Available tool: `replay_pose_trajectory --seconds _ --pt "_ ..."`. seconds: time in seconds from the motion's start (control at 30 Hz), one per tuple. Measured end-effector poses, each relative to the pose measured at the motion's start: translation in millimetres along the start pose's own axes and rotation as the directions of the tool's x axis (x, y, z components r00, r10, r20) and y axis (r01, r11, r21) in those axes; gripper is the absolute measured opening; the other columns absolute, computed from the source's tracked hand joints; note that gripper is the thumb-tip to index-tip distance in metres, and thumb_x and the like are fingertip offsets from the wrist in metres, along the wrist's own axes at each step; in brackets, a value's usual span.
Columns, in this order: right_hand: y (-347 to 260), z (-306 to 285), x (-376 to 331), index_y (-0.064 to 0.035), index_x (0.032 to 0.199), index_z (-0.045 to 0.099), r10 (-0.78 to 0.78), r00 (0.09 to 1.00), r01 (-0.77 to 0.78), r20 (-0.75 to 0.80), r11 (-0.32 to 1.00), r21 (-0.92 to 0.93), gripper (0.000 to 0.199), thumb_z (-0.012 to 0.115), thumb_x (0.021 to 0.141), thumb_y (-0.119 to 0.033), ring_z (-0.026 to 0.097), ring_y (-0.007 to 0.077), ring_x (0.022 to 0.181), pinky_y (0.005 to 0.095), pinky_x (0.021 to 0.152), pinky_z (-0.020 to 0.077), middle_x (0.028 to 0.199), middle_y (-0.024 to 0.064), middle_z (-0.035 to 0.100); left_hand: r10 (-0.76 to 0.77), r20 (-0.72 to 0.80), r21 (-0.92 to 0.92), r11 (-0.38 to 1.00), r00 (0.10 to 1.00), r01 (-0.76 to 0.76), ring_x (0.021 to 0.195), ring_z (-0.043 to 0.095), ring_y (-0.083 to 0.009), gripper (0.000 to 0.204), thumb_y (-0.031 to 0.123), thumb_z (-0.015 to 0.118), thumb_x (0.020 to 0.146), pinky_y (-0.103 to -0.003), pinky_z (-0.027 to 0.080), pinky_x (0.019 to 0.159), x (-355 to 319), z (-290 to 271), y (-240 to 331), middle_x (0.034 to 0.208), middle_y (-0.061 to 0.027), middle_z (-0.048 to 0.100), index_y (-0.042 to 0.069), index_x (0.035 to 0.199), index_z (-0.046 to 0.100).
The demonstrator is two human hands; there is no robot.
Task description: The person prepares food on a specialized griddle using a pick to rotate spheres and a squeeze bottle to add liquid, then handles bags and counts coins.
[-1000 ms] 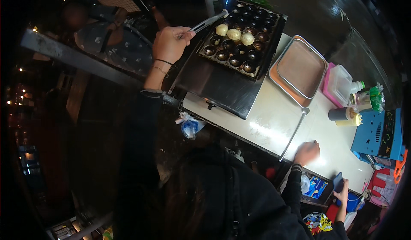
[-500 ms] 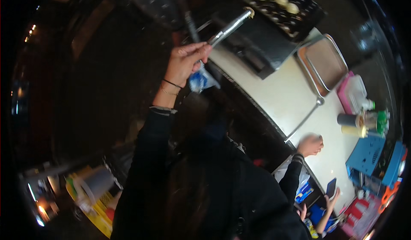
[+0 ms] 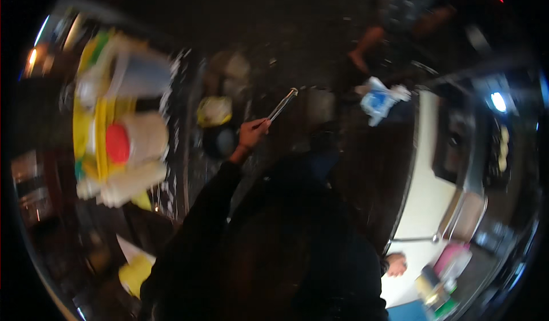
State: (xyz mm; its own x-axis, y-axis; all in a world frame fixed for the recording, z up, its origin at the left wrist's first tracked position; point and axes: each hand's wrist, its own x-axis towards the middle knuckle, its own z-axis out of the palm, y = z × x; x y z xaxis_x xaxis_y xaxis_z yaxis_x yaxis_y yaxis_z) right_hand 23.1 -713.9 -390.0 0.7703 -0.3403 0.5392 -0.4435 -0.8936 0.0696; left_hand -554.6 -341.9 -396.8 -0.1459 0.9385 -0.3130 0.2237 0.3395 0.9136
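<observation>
Head view: dim blurred room, pale counter [image 3: 420, 206] at right, left hand [image 3: 251, 133] pinching metal tongs [image 3: 282, 104], right hand [image 3: 396, 264] unclear.

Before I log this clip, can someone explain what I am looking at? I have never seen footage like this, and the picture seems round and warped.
There is no machine here. A person wears a wide fisheye camera on the head, looking down, so straight edges bend near the rim. The dark mass at the bottom is the person's own clothing. The left hand, on a dark-sleeved arm, grips a pair of thin metal tongs, pointing up and to the right. The right hand rests on the edge of a long white counter. On the left, blurred, stand pale plastic containers, one with a round red lid. A crumpled blue and white bag hangs near the counter's far end. The picture is motion-blurred, so finer detail is unclear.
</observation>
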Motion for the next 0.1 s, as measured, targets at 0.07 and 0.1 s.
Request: replay_pose_trajectory --seconds 0.07,0.1 --pt "-2 4 -1 -0.0052 0.106 0.054 0.013 1.000 -0.011 0.027 0.999 -0.045 0.046 0.050 0.077 -0.041 0.058 0.0342 0.097 0.0563 0.074 0.0481 0.109 0.0196 0.052 -0.134 -0.166 -0.072 0.990 0.977 0.124 0.063 0.056 -0.0065 0.025 0.023 0.069 0.084 -0.024 0.045 0.056 -16 -23 -51 0.069 -0.0019 0.064 -0.001 0.090 0.071" --pt "-18 7 -5 -0.0052 0.106 0.054 -0.049 0.998 0.050 0.036 0.998 -0.030 0.046 0.050 0.077 -0.041 0.058 0.0342 0.097 0.0563 0.074 0.0481 0.109 0.0196 0.052 -0.159 -0.222 -0.078 0.986 0.962 0.145 0.063 0.056 -0.0065 0.025 0.023 0.069 0.084 -0.024 0.045 0.056 -25 -40 -73 0.069 -0.0019 0.064 -0.001 0.090 0.071"
